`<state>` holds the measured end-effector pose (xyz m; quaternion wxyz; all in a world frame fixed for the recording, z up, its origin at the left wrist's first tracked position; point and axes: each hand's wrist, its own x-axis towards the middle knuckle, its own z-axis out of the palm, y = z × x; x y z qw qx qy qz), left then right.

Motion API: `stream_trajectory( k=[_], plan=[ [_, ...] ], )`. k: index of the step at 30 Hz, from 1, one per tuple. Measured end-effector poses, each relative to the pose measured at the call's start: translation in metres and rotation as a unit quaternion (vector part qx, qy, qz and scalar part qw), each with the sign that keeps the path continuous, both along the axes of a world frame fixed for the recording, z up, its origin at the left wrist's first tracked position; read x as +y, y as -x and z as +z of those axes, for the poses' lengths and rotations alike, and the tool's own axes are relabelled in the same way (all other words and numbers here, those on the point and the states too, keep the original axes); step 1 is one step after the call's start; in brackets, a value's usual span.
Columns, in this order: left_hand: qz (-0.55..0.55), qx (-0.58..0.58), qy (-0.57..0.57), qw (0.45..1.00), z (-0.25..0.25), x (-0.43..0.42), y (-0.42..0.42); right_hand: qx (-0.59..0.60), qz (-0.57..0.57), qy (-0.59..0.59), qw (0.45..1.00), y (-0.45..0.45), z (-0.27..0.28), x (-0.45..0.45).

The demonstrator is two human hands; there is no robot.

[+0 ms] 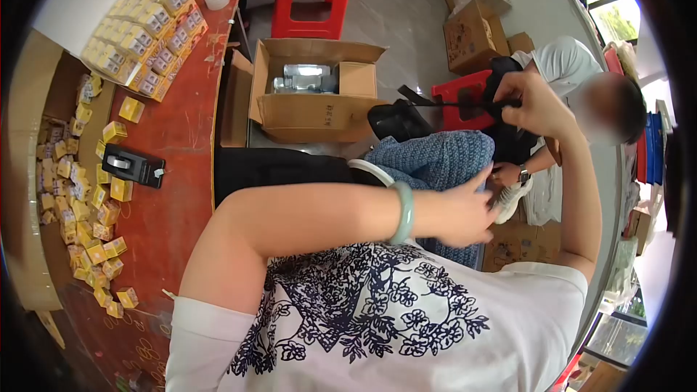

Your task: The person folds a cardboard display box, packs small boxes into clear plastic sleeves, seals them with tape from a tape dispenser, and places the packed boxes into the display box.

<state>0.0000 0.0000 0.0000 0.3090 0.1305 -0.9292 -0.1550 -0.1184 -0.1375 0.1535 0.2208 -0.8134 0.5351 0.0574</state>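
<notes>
My right hand (534, 105) is raised at the upper right, its fingers closed on a thin black strap (465, 104). That strap stretches left toward a black pouch-like item (398, 122), though how they join is unclear. My left hand (465, 214), below a pale green bangle, is slightly blurred with its fingers apart and nothing visibly held. It hovers beside a blue knitted item (428, 163) by my lap; whether they touch I cannot tell.
Small yellow boxes (94, 250) lie scattered along the red table (174, 196), with a black tape dispenser (134, 166) and stacked cartons (141, 36). An open cardboard box (312, 112) holds clear containers. A red stool (312, 3) stands behind. Another person (563, 62) sits bent over at right.
</notes>
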Motion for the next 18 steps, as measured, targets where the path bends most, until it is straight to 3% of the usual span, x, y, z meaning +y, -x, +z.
stream_trajectory(
  k=[2, 4, 7, 9, 14, 18],
  plan=[
    [-0.033, -0.034, 0.027, 0.999, -0.003, 0.002, -0.015, -0.012, 0.008, -0.01, 1.0, -0.004, -0.012, 0.006],
    [-0.133, -0.022, -0.09, 0.987, 0.008, 0.002, -0.02, -0.045, 0.03, -0.012, 0.998, -0.007, -0.027, 0.013],
    [-0.104, -0.082, -0.088, 0.987, 0.024, -0.008, -0.064, -0.046, 0.039, -0.005, 0.998, -0.009, -0.034, 0.019],
    [0.021, 0.115, -0.087, 0.989, 0.001, -0.013, -0.086, -0.039, 0.038, 0.004, 0.998, -0.01, -0.035, 0.025],
    [0.113, 0.161, -0.049, 0.979, -0.023, -0.02, -0.082, -0.105, 0.033, -0.007, 0.994, -0.01, -0.013, 0.046],
    [0.1, 0.122, -0.068, 0.985, -0.033, -0.018, -0.091, -0.093, 0.078, 0.03, 0.992, -0.019, -0.023, 0.067]
  ],
)
